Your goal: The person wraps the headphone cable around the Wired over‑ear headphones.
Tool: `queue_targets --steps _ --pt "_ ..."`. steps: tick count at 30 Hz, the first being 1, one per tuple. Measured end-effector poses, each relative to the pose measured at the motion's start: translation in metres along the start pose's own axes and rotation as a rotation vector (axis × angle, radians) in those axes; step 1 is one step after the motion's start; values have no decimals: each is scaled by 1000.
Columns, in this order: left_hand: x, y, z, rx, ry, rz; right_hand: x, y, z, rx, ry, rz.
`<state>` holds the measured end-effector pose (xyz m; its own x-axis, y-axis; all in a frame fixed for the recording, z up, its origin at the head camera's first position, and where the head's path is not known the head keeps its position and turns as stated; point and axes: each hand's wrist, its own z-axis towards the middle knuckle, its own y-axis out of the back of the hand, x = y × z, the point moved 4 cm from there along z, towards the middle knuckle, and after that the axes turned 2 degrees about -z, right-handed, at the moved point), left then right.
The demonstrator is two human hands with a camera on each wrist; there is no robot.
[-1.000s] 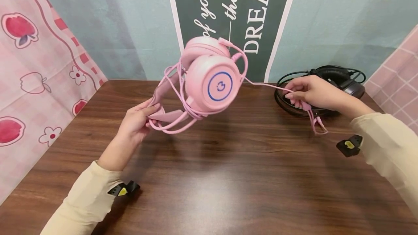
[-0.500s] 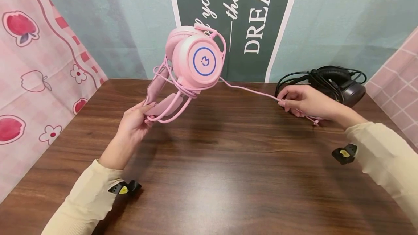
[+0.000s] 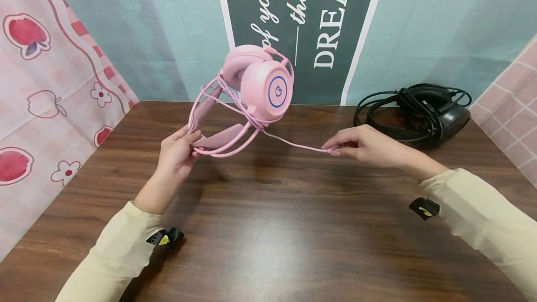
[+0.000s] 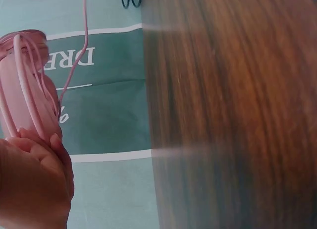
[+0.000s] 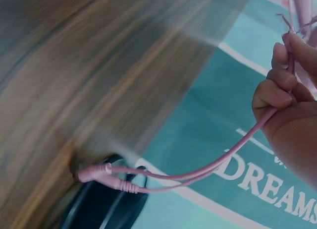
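A pink headset (image 3: 268, 90) with a blue ring on its ear cup is held up over the table. My left hand (image 3: 176, 153) grips its headband, the ear cups pointing up and away. Pink cable is wound round the frame below the cups. From there one strand of the cable (image 3: 293, 144) runs to my right hand (image 3: 362, 146), which pinches it between thumb and fingers. In the right wrist view, two pink plugs (image 5: 106, 177) dangle from the cable behind that hand.
A black headset (image 3: 436, 111) with its cable bundled lies at the back right of the brown wooden table (image 3: 268, 218). Behind stands a blue-green backdrop (image 3: 168, 27) with white lettering. Pink patterned cloth (image 3: 54, 120) borders the left, pink tiles (image 3: 516, 101) the right.
My right hand has moved left and nearer, away from the black headset, with the pink cable. The pink headset shifted left and up, then back down and right, turning slightly.
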<state>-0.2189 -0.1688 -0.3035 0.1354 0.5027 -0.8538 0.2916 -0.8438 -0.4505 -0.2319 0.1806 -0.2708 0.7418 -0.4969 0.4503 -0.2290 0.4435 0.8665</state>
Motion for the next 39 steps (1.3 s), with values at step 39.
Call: queue_targets --steps 39 --pt "20 -34 3 25 -193 456 72 19 45 -87 228 -105"
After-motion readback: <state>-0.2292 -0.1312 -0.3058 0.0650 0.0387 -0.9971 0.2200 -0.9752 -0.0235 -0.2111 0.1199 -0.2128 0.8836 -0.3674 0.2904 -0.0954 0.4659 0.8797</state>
